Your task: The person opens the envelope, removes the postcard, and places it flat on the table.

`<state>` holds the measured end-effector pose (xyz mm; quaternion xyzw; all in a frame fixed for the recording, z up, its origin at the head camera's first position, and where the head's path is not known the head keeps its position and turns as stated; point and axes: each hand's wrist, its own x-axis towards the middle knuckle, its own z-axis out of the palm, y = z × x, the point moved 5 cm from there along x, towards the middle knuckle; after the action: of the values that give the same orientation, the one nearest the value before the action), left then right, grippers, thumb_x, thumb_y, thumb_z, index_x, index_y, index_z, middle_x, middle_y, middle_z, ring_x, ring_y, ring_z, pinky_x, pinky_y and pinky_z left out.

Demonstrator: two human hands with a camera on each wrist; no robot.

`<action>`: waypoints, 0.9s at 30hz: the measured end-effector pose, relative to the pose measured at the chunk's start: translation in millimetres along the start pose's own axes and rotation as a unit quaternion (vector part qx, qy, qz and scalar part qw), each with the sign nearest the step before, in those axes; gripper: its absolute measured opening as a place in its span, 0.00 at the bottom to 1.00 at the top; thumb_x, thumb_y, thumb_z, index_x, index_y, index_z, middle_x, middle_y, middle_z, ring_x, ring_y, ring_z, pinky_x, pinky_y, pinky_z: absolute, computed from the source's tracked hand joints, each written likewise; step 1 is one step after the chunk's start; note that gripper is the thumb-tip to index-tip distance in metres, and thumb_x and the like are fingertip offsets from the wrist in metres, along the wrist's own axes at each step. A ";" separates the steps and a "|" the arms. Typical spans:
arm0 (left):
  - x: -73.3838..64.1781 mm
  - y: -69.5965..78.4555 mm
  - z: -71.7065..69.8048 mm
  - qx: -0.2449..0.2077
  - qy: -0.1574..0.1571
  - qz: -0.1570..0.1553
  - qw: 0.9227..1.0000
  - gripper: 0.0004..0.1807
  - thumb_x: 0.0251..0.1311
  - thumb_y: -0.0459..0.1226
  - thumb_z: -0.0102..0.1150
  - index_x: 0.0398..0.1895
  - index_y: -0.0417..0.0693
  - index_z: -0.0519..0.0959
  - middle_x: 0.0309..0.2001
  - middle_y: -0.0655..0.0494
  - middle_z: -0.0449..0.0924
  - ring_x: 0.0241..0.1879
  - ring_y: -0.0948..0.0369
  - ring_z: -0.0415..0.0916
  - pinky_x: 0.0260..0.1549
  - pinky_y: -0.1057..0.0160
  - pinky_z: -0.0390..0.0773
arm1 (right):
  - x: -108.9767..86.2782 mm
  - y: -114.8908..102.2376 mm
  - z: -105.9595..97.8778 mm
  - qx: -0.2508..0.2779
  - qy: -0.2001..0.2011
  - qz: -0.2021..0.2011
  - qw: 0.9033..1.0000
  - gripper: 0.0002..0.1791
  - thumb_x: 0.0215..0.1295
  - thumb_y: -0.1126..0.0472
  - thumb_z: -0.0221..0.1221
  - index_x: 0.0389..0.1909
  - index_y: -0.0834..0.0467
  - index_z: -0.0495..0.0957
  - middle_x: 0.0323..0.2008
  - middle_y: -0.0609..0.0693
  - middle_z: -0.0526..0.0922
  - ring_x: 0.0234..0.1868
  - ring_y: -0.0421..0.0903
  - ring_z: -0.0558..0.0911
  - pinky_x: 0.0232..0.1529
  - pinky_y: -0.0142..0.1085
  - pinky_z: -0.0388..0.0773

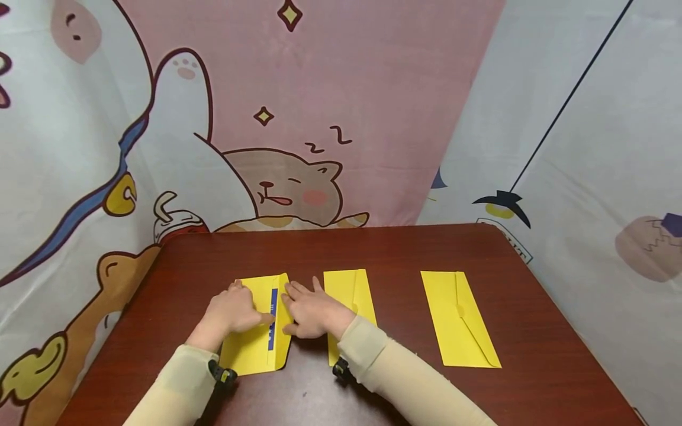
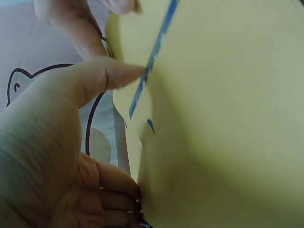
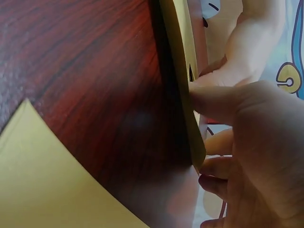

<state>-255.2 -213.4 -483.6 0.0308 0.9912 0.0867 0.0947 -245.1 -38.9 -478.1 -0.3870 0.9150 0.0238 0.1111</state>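
The left env. (image 1: 251, 348) is gripped on the table (image 1: 399, 248) by the L hand (image 1: 237, 310), thumb on the blue strip (image 1: 272, 337), prob. for steadiness; its flap (image 1: 282, 350) is pinched by the R hand (image 1: 311, 310), apparently for access. Middle env. (image 1: 341, 284) & right env. (image 1: 459, 319) are laid apart.

Middle envelope (image 1: 351, 289) part-covered; lettering on blue strip (image 1: 274, 302) unreadable.
Envelope is crossed by right hand (image 1: 311, 310) and right sleeve (image 1: 410, 378); strip is partly covered by left hand (image 1: 231, 310), blurred in left wrist view. Desk's (image 1: 399, 296) near edge and both sleeves are cut off by head view's bottom edge.
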 end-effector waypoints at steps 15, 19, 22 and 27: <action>2.8 5.6 1.2 -0.043 0.007 -0.039 0.998 0.44 0.49 0.59 0.74 0.52 0.25 0.80 0.68 0.16 0.65 0.41 0.39 0.78 0.41 0.40 0.82 | 5.2 -5.7 9.2 -0.018 -0.009 -0.017 1.000 0.42 0.78 0.38 0.56 0.82 0.58 0.62 0.84 0.54 0.51 0.84 0.50 0.48 0.80 0.58 0.46; 4.4 7.3 2.4 -0.064 0.003 -0.050 0.997 0.42 0.47 0.57 0.76 0.49 0.26 0.81 0.65 0.18 0.66 0.39 0.42 0.77 0.39 0.42 0.82 | 7.0 -5.8 10.8 -0.017 -0.006 -0.039 0.999 0.41 0.78 0.39 0.57 0.82 0.58 0.63 0.84 0.53 0.52 0.84 0.49 0.48 0.80 0.58 0.45; 5.1 7.9 1.9 -0.073 -0.006 -0.058 0.996 0.42 0.46 0.56 0.77 0.50 0.26 0.80 0.62 0.20 0.68 0.38 0.43 0.76 0.39 0.43 0.82 | 7.4 -5.0 11.9 -0.004 -0.003 -0.048 0.999 0.42 0.78 0.40 0.58 0.82 0.58 0.61 0.84 0.53 0.53 0.84 0.48 0.50 0.79 0.59 0.47; 3.7 7.8 -1.9 -0.079 -0.018 -0.060 0.995 0.46 0.46 0.55 0.77 0.55 0.22 0.77 0.64 0.18 0.67 0.38 0.43 0.76 0.40 0.44 0.82 | 7.3 -4.3 13.8 0.018 0.002 -0.055 0.998 0.43 0.77 0.40 0.59 0.85 0.53 0.56 0.85 0.50 0.50 0.83 0.48 0.52 0.78 0.61 0.50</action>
<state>-258.8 -205.8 -481.1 -0.0352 0.9795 0.1582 0.1200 -244.4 -45.3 -493.1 -0.4349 0.8927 0.0003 0.1179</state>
